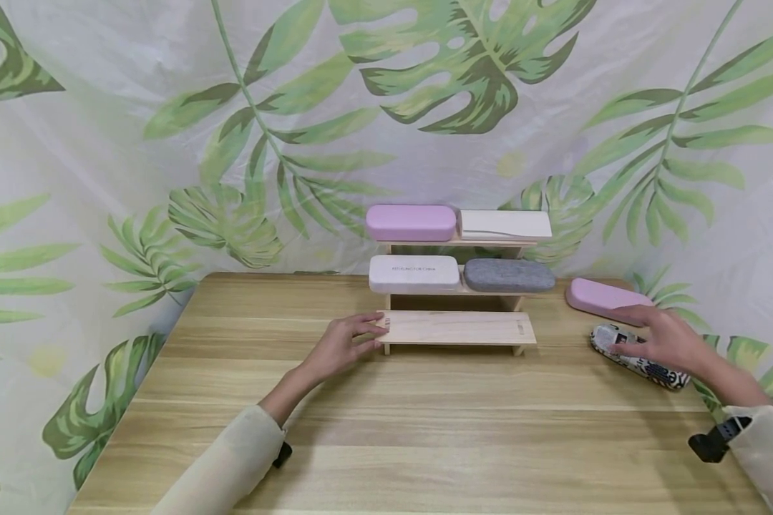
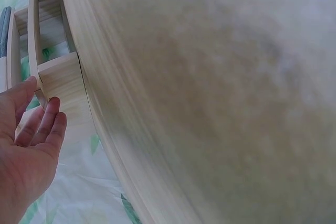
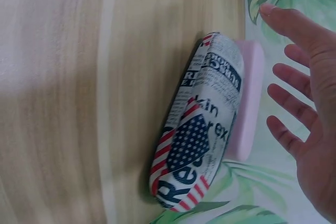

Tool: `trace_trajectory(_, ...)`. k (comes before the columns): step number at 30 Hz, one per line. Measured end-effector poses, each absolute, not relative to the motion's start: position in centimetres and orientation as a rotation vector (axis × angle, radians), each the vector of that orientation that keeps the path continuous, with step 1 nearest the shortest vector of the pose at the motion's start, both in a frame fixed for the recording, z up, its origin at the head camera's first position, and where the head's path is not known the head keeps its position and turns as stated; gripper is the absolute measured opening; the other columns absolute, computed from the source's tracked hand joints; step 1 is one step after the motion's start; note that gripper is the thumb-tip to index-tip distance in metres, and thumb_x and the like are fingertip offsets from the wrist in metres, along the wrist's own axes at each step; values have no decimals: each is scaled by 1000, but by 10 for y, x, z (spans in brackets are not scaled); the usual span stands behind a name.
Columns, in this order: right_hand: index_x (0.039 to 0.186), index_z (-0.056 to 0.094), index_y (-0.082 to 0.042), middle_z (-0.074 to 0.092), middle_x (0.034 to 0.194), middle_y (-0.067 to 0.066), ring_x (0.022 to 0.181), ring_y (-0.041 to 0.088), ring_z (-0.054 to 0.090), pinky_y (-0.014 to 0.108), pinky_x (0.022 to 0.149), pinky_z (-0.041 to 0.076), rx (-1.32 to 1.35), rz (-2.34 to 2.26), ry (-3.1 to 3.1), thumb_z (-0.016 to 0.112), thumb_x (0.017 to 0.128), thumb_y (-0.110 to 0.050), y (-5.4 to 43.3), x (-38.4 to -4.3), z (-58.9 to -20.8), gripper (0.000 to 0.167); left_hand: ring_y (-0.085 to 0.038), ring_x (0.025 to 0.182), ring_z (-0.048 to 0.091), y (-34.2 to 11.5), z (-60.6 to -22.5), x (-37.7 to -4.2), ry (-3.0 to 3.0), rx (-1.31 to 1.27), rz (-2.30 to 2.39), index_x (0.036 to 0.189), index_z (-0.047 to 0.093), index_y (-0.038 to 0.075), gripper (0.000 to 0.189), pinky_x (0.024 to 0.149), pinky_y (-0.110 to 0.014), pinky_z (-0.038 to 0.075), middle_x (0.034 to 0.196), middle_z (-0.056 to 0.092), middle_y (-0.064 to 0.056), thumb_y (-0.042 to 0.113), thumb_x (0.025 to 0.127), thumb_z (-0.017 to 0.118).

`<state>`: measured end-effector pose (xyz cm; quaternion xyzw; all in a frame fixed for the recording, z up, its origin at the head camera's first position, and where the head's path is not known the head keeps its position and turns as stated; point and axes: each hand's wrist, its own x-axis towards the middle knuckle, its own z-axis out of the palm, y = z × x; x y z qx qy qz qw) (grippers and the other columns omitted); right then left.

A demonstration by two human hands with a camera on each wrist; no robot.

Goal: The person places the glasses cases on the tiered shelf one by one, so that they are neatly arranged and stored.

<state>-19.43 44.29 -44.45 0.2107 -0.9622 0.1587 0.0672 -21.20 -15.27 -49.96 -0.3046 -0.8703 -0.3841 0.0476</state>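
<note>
My left hand (image 1: pixel 344 347) holds the left end of the bottom tier of a light wooden stepped rack (image 1: pixel 457 329). In the left wrist view, the thumb and fingers of that hand (image 2: pixel 31 153) close around the rack's end (image 2: pixel 63 72). Over at the right, my right hand (image 1: pixel 673 343) hovers above a newspaper-print glasses case (image 1: pixel 666 375) lying on the table. The right wrist view shows this hand (image 3: pixel 315 87) with fingers spread apart, beside the case (image 3: pixel 197 129) with its flag pattern. A pink glasses case (image 1: pixel 592 297) lies just behind the printed one.
On the rack's top tier sit a lilac case (image 1: pixel 411 223) and a flat white case (image 1: pixel 505 225). The middle tier bears a white lettered case (image 1: pixel 414 279) and a grey fabric case (image 1: pixel 509 276). A leaf-print cloth (image 1: pixel 296 107) hangs behind the wooden table (image 1: pixel 425 443).
</note>
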Motion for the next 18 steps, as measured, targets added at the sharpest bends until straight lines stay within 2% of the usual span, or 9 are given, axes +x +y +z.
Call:
trace_trajectory(5,131,73,-4,74,127,22,114,50,68,62,83,56,645,460,-2882,98,74,-34,450,-193,-453,69,-37,130,65,-152,-499,-212,-2653,-930,-1176,115,81,3,22,111,-51,52,140,68,-17,6,94,81)
trace_trajectory(9,129,74,-3,74,126,23,109,48,69,53,77,59,648,486,-2867,99,72,-31,455,-192,-458,69,-37,130,65,-154,-499,-211,-2647,-928,-1184,115,81,3,22,111,-52,52,140,68,-18,6,94,81)
trace_trajectory(15,127,74,-3,75,123,23,95,32,71,36,68,56,636,487,-2855,100,69,-30,462,-192,-465,69,-38,131,65,-155,-499,-210,-2649,-925,-1190,115,81,4,22,111,-52,52,141,67,-18,6,94,81)
trace_trajectory(18,128,74,-2,74,123,25,92,30,70,37,68,56,621,496,-2868,100,70,-29,466,-191,-468,69,-38,131,64,-156,-498,-210,-2653,-922,-1188,115,81,4,21,110,-52,52,141,67,-18,6,94,80)
